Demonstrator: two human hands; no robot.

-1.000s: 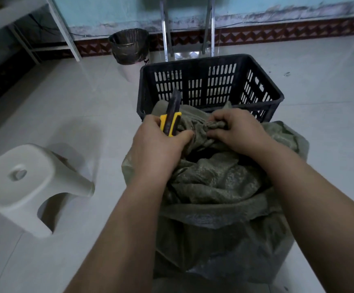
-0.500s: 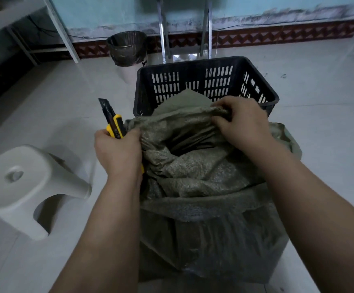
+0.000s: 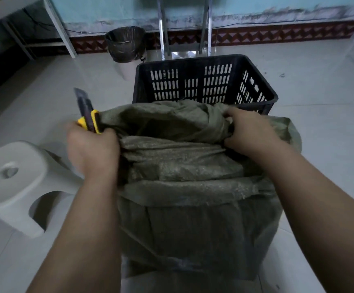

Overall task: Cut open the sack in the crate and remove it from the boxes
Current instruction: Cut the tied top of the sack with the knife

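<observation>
**two hands spread the sack mouth, knife up in the left**

no writing i can read from here; the one small dark mark on the pale base of the bin [image 3: 125,44] is too small to make out.

the left hand [image 3: 93,151] sits at 9 o'clock of the sack [image 3: 182,166], its grip closed in a fist round the yellow handle of a utility knife [image 3: 88,115], whose dark blade end sticks up clear of the cloth, tilted toward 11 o'clock. the sack's left edge is bunched right against that fist; whether those fingers also pinch cloth i cannot tell. the right hand [image 3: 250,132] is at 3 o'clock, its grip closed on a gathered fold of the sack's top edge, knuckles up. both forearms reach in from 6 o'clock, and the cloth is stretched between the hands.

the sack, olive-green woven stuff, stands bulky and square-sided on the pale tiled floor [image 3: 320,123], with its far edge lying across the near rim of the black slotted crate [image 3: 203,64] at 12 o'clock. folds hide whatever is inside.

a white plastic stool [image 3: 17,176] stands at 8 o'clock, just beside the left forearm. the bin, lined in dark plastic, is at 11 o'clock by the wall, near two metal uprights [image 3: 162,28].
</observation>
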